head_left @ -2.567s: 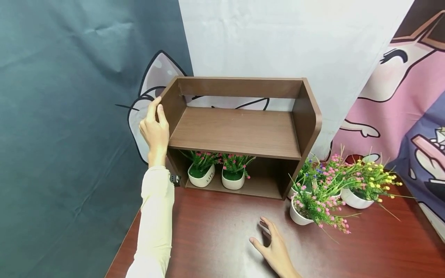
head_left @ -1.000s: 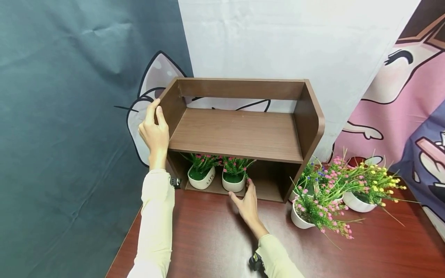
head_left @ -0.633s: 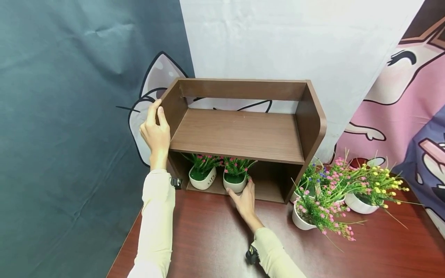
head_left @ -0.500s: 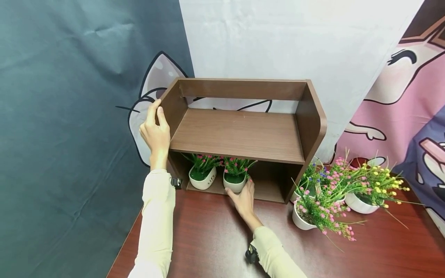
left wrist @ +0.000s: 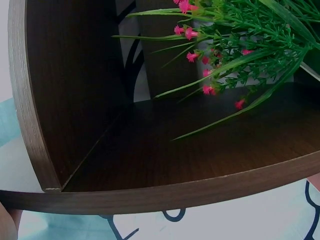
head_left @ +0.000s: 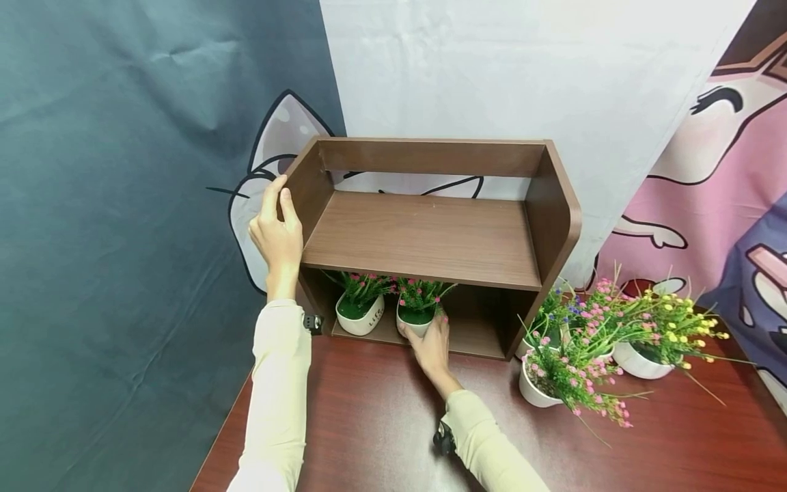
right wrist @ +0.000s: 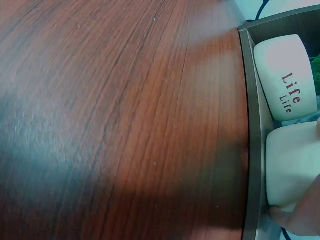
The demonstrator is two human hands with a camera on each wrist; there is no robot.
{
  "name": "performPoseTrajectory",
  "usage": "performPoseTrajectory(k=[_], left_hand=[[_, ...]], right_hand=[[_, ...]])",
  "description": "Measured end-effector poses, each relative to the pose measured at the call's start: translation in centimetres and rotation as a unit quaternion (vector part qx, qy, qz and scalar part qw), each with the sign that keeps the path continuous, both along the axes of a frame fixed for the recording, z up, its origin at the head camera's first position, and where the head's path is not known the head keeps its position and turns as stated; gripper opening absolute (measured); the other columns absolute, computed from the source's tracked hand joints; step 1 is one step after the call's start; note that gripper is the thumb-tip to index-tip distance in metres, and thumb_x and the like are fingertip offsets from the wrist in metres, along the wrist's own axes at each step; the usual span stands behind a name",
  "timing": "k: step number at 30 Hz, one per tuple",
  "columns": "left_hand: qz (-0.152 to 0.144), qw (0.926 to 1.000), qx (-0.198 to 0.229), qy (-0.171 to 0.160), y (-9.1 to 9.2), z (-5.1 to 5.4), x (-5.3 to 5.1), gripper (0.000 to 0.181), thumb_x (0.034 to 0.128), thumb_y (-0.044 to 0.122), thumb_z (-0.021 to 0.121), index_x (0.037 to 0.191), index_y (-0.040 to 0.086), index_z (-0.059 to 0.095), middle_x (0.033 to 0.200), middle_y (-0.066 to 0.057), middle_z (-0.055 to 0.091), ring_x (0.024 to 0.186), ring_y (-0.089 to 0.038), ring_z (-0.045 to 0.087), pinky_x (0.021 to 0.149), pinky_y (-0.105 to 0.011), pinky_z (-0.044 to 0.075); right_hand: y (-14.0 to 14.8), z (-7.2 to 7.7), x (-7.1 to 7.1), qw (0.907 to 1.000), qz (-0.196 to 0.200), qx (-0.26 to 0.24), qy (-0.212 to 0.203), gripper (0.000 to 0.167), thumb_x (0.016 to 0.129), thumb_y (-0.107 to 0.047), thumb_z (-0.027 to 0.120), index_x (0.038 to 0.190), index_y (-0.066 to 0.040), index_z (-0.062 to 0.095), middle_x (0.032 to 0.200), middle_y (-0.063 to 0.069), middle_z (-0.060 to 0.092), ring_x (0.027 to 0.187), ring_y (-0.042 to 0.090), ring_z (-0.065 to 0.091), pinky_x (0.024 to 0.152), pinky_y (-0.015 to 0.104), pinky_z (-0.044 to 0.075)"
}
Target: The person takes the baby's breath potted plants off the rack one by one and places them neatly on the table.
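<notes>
A brown two-tier shelf [head_left: 424, 236] stands on the red-brown table. My left hand [head_left: 277, 236] grips the front edge of its left side panel. On the lower tier are two white pots with pink flowers. The left flower pot [head_left: 359, 318] bears the word "Life", also readable in the right wrist view. My right hand [head_left: 430, 342] holds the right flower pot [head_left: 413, 326], thumb at the front and fingers at its right side. In the right wrist view the thumb [right wrist: 300, 215] presses this flower pot [right wrist: 292, 160] low down. Its other fingers are mostly hidden.
Right of the shelf stand several potted flowers: a pink one [head_left: 537, 386] in front, a yellow one [head_left: 642, 359] and a blue one [head_left: 549, 321] behind. A teal cloth [head_left: 123, 239] hangs at the left, a white cloth [head_left: 443, 68] behind the shelf.
My right hand has moved forward and left from above the table to the right flower pot and taken hold of it. The left hand has stayed on the shelf's side.
</notes>
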State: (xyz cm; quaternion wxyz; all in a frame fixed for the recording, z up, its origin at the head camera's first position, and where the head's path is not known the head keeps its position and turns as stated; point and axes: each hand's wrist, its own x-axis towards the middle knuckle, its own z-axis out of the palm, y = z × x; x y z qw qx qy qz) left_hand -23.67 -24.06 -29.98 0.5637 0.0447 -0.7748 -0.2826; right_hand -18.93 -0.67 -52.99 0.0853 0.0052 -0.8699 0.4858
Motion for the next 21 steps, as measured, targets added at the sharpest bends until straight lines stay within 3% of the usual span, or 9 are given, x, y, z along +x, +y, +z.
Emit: performPoseTrajectory(k=[5,13,17,21], left_hand=[[0.009,0.9999,0.002,0.006,-0.2,0.3,0.0,0.029,0.0972,0.029,0.048,0.115,0.018,0.067,0.109,0.005,0.067,0.048,-0.031,0.043,0.056,-0.044,0.037],[0.017,0.9998,0.008,0.008,-0.3,0.5,0.4,0.03,0.0968,0.031,0.048,0.114,0.017,0.068,0.108,0.004,0.067,0.049,-0.032,0.045,0.056,-0.044,0.037],[0.014,0.9999,0.007,0.008,0.1,0.3,0.2,0.029,0.0967,0.031,0.049,0.114,0.017,0.068,0.107,0.003,0.068,0.05,-0.033,0.048,0.057,-0.045,0.037],[0.007,1.0,0.001,0.004,0.3,0.2,0.3,0.03,0.0966,0.031,0.049,0.113,0.016,0.068,0.109,0.003,0.067,0.059,-0.036,0.057,0.059,-0.045,0.04]], right_hand=[[0.0,0.5,0.0,0.9997,0.02,0.011,-0.002,0.087,0.082,-0.04,0.068,0.135,0.017,0.029,0.136,0.036,0.033,0.129,0.047,0.026,0.102,0.052,0.024],[0.1,0.0,0.3,0.9986,0.01,0.034,0.04,0.084,0.082,-0.039,0.069,0.134,0.015,0.031,0.132,0.036,0.037,0.125,0.044,0.035,0.1,0.05,0.03],[0.6,-0.3,1.0,0.9973,0.013,0.032,0.064,0.084,0.081,-0.037,0.07,0.135,0.013,0.03,0.131,0.034,0.039,0.12,0.043,0.039,0.097,0.051,0.033],[0.8,-0.6,2.3,0.9972,0.028,0.037,0.058,0.082,0.083,-0.035,0.068,0.135,0.014,0.028,0.132,0.034,0.036,0.123,0.044,0.036,0.099,0.051,0.031]])
